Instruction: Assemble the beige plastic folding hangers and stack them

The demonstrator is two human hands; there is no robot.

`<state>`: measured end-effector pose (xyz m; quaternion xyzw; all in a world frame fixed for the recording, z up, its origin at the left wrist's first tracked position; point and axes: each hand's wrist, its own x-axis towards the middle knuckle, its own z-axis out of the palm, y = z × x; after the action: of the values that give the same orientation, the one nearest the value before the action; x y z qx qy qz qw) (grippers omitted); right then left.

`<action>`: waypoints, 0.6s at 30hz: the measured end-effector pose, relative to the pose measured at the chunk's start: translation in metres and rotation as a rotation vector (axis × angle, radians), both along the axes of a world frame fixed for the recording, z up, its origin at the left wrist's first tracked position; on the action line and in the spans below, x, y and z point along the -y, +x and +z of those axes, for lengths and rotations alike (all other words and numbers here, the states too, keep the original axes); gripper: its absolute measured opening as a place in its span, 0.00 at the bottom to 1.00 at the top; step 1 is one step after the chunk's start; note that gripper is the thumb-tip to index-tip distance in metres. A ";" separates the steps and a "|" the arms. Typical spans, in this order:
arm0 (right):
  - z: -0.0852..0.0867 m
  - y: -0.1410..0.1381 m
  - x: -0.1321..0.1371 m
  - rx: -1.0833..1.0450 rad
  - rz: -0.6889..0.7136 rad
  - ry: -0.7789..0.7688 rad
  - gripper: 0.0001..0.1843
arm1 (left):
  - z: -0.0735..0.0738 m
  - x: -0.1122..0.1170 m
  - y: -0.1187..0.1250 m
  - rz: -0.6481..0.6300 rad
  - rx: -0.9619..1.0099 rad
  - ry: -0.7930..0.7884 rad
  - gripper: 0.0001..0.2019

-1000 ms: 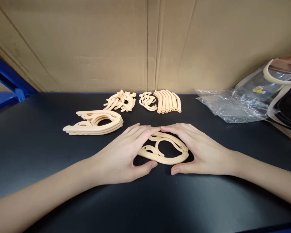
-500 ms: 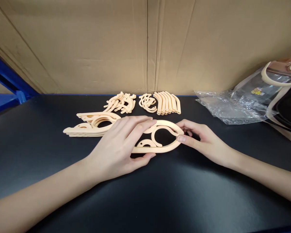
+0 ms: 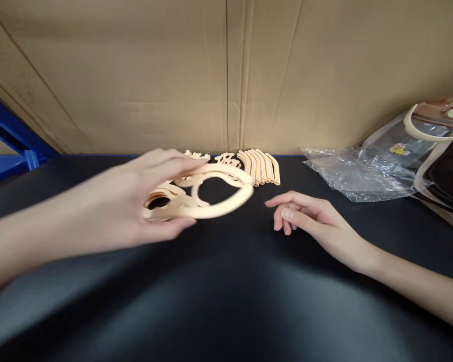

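Nearest, at nine o'clock from the middle of the view, the left hand is arched and gripping one pale folding hanger, its thumb along the near edge and its fingers over the far edge; motion blurs the hand somewhat; the hanger sits about the centre of the clock, its rounded end pointing towards three o'clock; the right hand, between three and four o'clock, is loosely half open and apart from the hanger, index finger reaching towards nine, thumb near the other curled fingers.

Just behind the held hanger, towards nine o'clock, lies one stack of like hangers; the left hand hides most of it, so its number cannot be told, nor whether the held hanger touches it; farther back are two small heaps of loose pieces, the left heap at ten o'clock and the right heap at twelve, both partly covered and too jumbled to count; beside them, between two and three, one row of curved strips shows at least five.

All this is on a smooth black bench with soft shine; at three o'clock lies crumpled clear plastic, next to a dark bag with a cream handle; a blue frame stands at nine; brown cardboard forms the back wall at twelve, a vertical seam running down it.
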<state>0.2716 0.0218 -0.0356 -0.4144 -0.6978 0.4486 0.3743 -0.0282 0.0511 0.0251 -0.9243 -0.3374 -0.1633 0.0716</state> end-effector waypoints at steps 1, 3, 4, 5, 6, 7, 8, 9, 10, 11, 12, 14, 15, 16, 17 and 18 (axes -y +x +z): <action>-0.001 0.000 -0.001 0.011 0.005 -0.006 0.15 | 0.006 -0.006 -0.010 0.014 0.025 -0.043 0.27; -0.001 0.000 -0.003 0.028 0.020 -0.029 0.15 | 0.014 -0.016 -0.031 0.086 0.074 -0.073 0.27; -0.001 -0.001 -0.003 0.038 0.025 -0.039 0.14 | 0.017 -0.019 -0.041 0.153 0.038 -0.117 0.29; -0.001 -0.001 -0.003 0.049 0.027 -0.046 0.14 | 0.017 -0.022 -0.050 0.227 0.028 -0.141 0.31; -0.001 -0.002 -0.003 0.057 0.028 -0.050 0.13 | 0.017 -0.024 -0.057 0.299 0.026 -0.172 0.32; -0.001 -0.002 -0.002 0.065 0.029 -0.054 0.13 | 0.016 -0.025 -0.064 0.355 0.024 -0.207 0.35; -0.001 -0.002 -0.002 0.071 0.030 -0.056 0.13 | 0.014 -0.025 -0.069 0.390 0.029 -0.234 0.37; -0.001 -0.002 -0.002 0.077 0.031 -0.060 0.13 | 0.011 -0.026 -0.073 0.410 0.031 -0.257 0.38; -0.001 -0.002 -0.001 0.083 0.030 -0.061 0.12 | 0.009 -0.026 -0.077 0.415 0.029 -0.272 0.39; -0.001 -0.002 -0.001 0.092 0.030 -0.062 0.12 | 0.007 -0.027 -0.080 0.414 0.026 -0.276 0.39; -0.001 -0.002 -0.001 0.102 0.029 -0.062 0.13 | 0.005 -0.027 -0.083 0.414 0.023 -0.270 0.39; 0.000 -0.002 -0.001 0.126 0.028 -0.059 0.13 | 0.001 -0.029 -0.088 0.423 0.020 -0.260 0.38; 0.001 -0.002 -0.001 0.138 0.027 -0.055 0.13 | 0.000 -0.029 -0.090 0.432 0.022 -0.264 0.37; 0.001 -0.003 -0.001 0.148 0.027 -0.053 0.13 | -0.001 -0.029 -0.092 0.442 0.029 -0.273 0.36; 0.002 -0.003 -0.001 0.156 0.027 -0.051 0.14 | -0.002 -0.028 -0.092 0.451 0.039 -0.285 0.35; 0.002 -0.003 -0.001 0.161 0.027 -0.051 0.14 | -0.003 -0.027 -0.092 0.457 0.051 -0.295 0.33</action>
<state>0.2683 0.0228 -0.0334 -0.4491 -0.7195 0.4362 0.3004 -0.1203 0.0786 0.0220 -0.8201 -0.5592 -0.1154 -0.0376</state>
